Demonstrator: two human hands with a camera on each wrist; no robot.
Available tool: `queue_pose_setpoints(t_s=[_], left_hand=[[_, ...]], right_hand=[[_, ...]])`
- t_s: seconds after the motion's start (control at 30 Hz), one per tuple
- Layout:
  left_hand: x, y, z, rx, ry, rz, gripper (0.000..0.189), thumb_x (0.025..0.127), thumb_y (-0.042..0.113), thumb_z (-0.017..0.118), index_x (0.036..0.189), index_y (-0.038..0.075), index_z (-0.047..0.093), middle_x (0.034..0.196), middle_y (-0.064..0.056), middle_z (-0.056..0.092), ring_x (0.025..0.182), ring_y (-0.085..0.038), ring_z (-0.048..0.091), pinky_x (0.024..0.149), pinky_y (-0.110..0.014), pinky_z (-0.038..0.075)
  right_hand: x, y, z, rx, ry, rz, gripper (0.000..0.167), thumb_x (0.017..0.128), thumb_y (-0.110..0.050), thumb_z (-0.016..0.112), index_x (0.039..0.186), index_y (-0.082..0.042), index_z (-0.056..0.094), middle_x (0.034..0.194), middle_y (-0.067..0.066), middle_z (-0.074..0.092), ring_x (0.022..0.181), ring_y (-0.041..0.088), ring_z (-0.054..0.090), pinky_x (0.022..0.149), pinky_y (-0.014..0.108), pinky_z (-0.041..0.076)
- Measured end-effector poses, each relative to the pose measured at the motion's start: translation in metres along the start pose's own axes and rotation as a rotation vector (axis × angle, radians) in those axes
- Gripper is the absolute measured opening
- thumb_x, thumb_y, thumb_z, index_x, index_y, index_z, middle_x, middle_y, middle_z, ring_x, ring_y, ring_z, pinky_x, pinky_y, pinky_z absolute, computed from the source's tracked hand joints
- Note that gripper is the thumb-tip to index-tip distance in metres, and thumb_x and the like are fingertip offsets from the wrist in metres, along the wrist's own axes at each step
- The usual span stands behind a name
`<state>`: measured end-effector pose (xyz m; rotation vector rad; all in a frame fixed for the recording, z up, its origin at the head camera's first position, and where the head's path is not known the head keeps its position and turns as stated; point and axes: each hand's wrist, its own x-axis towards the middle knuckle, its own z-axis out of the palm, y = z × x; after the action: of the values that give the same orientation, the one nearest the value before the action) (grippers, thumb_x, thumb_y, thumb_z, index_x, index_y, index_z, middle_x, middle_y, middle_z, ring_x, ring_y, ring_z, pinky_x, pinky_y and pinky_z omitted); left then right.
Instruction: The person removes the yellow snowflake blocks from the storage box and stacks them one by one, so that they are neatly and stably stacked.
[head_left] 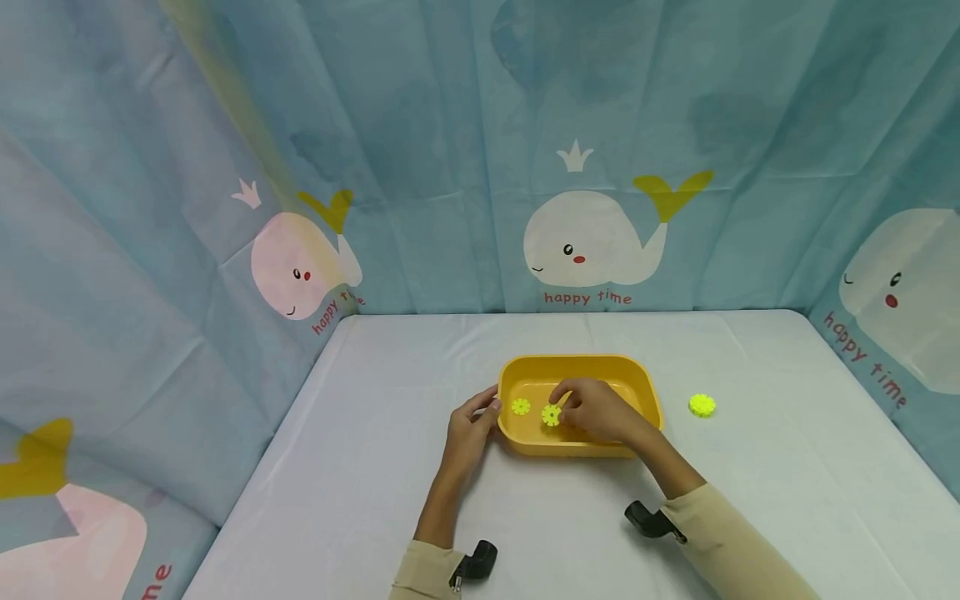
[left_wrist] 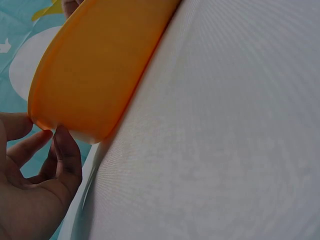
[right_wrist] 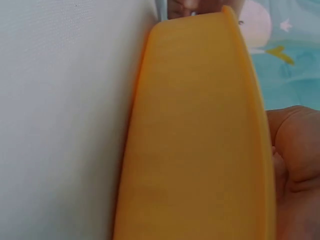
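A yellow plastic tray [head_left: 577, 450] with rounded corners stands on the table. At its left end, my left hand [head_left: 467, 433] touches the outside with thumb and fingertips, seen also in the left wrist view. My right hand [head_left: 597, 410] reaches into the tray and pinches a yellow-green notched disc [head_left: 551, 415] between thumb and forefinger. Left of it, a second notched disc [head_left: 521, 407] lies on the tray floor. In the right wrist view, the tray's outer wall [right_wrist: 195, 125] hides the fingertips and whatever they hold.
More yellow-green discs [head_left: 702, 406], seemingly piled together, lie on the white table [head_left: 360, 467] right of the tray. A blue curtain [head_left: 450, 125] printed with whales hangs behind and beside the table. Black wrist cameras [head_left: 651, 521] sit at both cuffs.
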<state>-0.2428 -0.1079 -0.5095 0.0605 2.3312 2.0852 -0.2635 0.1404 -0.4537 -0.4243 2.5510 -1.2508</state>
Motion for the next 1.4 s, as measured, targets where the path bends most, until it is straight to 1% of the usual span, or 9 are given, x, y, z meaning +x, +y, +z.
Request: queue_pose_setpoints(t_s=[0.17,0.33,0.43,0.63,0.7,0.9,1.03,1.2,1.4], left_hand=[[-0.001,0.0,0.0,0.003,0.002,0.001,0.042,0.108,0.03,0.063,0.148,0.017,0.065,0.134,-0.011,0.064,0.11,-0.025,0.067,0.084,-0.023,0.058],[-0.001,-0.001,-0.001,0.009,0.012,-0.003,0.042,0.107,0.032,0.064,0.147,0.019,0.065,0.133,-0.01,0.064,0.111,-0.024,0.067,0.085,-0.022,0.058],[-0.001,0.0,-0.002,0.009,0.015,-0.001,0.042,0.107,0.032,0.064,0.147,0.019,0.065,0.133,-0.01,0.064,0.111,-0.024,0.067,0.086,-0.023,0.058],[-0.002,-0.001,-0.002,0.01,0.023,-0.017,0.042,0.107,0.032,0.064,0.147,0.019,0.065,0.134,-0.008,0.064,0.111,-0.022,0.066,0.087,-0.023,0.058],[-0.002,-0.001,-0.002,0.006,0.02,-0.016,0.042,0.108,0.032,0.063,0.148,0.018,0.065,0.135,-0.01,0.064,0.111,-0.023,0.066,0.087,-0.024,0.058],[-0.001,-0.001,-0.002,-0.005,0.017,-0.017,0.042,0.107,0.03,0.063,0.148,0.017,0.064,0.135,-0.01,0.064,0.11,-0.023,0.066,0.085,-0.023,0.059],[-0.001,-0.001,-0.001,0.0,0.011,-0.012,0.043,0.108,0.03,0.063,0.148,0.016,0.064,0.136,-0.01,0.064,0.109,-0.022,0.066,0.084,-0.023,0.059],[0.0,0.0,-0.001,-0.006,0.003,-0.012,0.042,0.108,0.031,0.063,0.148,0.017,0.064,0.136,-0.01,0.063,0.109,-0.022,0.066,0.084,-0.023,0.059],[0.001,0.0,0.0,-0.009,-0.003,-0.007,0.042,0.107,0.03,0.064,0.148,0.018,0.064,0.135,-0.01,0.064,0.108,-0.022,0.066,0.083,-0.023,0.059]], right_hand=[[-0.012,0.001,-0.011,0.032,0.029,-0.017,0.02,0.096,0.004,0.064,0.113,-0.003,0.073,0.089,0.01,0.074,0.078,0.025,0.069,0.068,0.034,0.056],[-0.022,0.003,-0.022,0.075,0.068,-0.021,0.019,0.099,0.002,0.065,0.116,-0.002,0.072,0.092,0.015,0.075,0.08,0.03,0.069,0.069,0.038,0.058],[-0.028,0.005,-0.027,0.087,0.102,-0.008,0.019,0.099,-0.001,0.067,0.117,-0.002,0.072,0.094,0.016,0.076,0.081,0.032,0.068,0.07,0.039,0.059],[-0.041,0.01,-0.039,0.077,0.168,0.006,0.022,0.099,-0.006,0.071,0.12,-0.003,0.072,0.097,0.014,0.077,0.083,0.03,0.069,0.073,0.041,0.061],[-0.045,0.011,-0.044,0.086,0.184,0.008,0.023,0.099,-0.008,0.072,0.122,-0.002,0.071,0.099,0.015,0.077,0.085,0.031,0.069,0.074,0.041,0.061],[-0.058,0.019,-0.06,0.1,0.227,0.03,0.029,0.1,-0.013,0.073,0.126,-0.001,0.069,0.102,0.018,0.075,0.085,0.033,0.067,0.069,0.033,0.058],[-0.067,0.024,-0.071,0.112,0.261,0.046,0.031,0.102,-0.015,0.072,0.129,-0.001,0.067,0.104,0.018,0.075,0.089,0.033,0.068,0.069,0.031,0.059],[-0.076,0.03,-0.082,0.096,0.312,0.07,0.034,0.104,-0.02,0.07,0.133,-0.002,0.066,0.109,0.017,0.075,0.096,0.029,0.069,0.074,0.035,0.061],[-0.086,0.04,-0.092,0.09,0.367,0.086,0.034,0.105,-0.019,0.066,0.135,-0.002,0.065,0.111,0.017,0.073,0.095,0.025,0.068,0.073,0.031,0.06]])
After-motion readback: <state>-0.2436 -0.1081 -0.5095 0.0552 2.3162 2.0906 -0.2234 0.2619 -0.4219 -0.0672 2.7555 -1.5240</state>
